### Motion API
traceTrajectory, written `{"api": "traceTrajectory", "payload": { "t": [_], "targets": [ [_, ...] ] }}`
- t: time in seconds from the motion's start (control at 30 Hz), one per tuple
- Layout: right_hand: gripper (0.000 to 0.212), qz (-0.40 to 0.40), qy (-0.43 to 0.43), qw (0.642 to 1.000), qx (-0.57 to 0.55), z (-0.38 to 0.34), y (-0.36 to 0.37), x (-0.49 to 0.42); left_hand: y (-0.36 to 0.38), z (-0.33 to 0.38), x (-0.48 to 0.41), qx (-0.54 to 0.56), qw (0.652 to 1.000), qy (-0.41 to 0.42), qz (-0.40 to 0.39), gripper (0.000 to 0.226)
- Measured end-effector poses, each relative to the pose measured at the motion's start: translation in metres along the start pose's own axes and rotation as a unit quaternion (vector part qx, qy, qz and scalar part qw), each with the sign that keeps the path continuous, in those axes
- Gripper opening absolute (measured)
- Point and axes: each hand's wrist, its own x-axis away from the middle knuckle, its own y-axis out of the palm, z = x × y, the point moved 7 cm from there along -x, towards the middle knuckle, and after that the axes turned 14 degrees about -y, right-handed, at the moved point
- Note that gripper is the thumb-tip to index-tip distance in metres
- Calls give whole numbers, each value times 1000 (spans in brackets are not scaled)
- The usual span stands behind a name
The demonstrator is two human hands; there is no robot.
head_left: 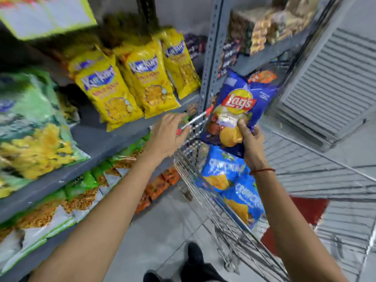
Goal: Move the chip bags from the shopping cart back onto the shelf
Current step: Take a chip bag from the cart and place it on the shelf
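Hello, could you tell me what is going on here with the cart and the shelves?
A person is unloading chip bags from a shopping cart beside a grey shelf. The right hand has a grip on the lower edge of a blue Lay's bag, held up above the cart. The left hand is open, over the cart's handle, holding nothing. Two light blue bags lie in the cart. Yellow Kurkure bags stand on the shelf.

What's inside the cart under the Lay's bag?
Two light blue chip bags lie in the cart. An orange bag peeks behind the Lay's bag. Anything deeper is hidden.
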Motion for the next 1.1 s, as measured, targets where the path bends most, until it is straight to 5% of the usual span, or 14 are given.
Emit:
{"api": "traceTrajectory", "payload": {
  "t": [0.27, 0.5, 0.87, 1.1],
  "targets": [
    [16, -148, -159, 972, -88, -161, 174, 3, -229, 9, 44, -8, 949, 62, 309, 36],
    [13, -273, -225, 917, -183, -265, 322, 65, -385, -29, 132, -88, 870, 14, 485, 32],
    [32, -406, -212, 858, -233, -305, 523, 175, -491, -171, 221, -238, 803, -284, 467, 71],
    [49, -478, -187, 835, -198, -290, 622, 227, -501, -187, 235, -263, 791, -302, 462, 64]
  ]
}}
